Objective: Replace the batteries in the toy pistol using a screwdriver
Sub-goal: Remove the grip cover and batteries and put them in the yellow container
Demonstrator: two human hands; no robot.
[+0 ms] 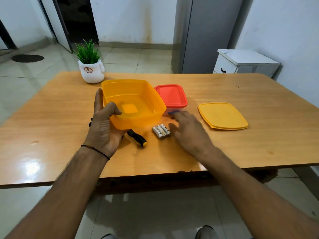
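Observation:
My left hand (pixel 103 128) grips the near left corner of an empty yellow tub (pixel 133 102), thumb inside the rim, holding it tilted just above the table. Under its front edge lies a screwdriver (pixel 138 139) with a black and yellow handle; its shaft is hidden. Three silver batteries (pixel 161 131) lie side by side to the right of it. My right hand (pixel 188 130) hovers open just right of the batteries, fingers spread, touching nothing I can tell. Behind it stands a clear box with a red lid (pixel 171 95); something blue shows through its wall. No toy pistol is visible.
The yellow lid (pixel 222 115) lies flat on the wooden table (pixel 259 140) to the right. A potted plant in a white pot (pixel 92 71) stands at the far left edge. A white cabinet (pixel 245 63) and a grey fridge stand beyond the table.

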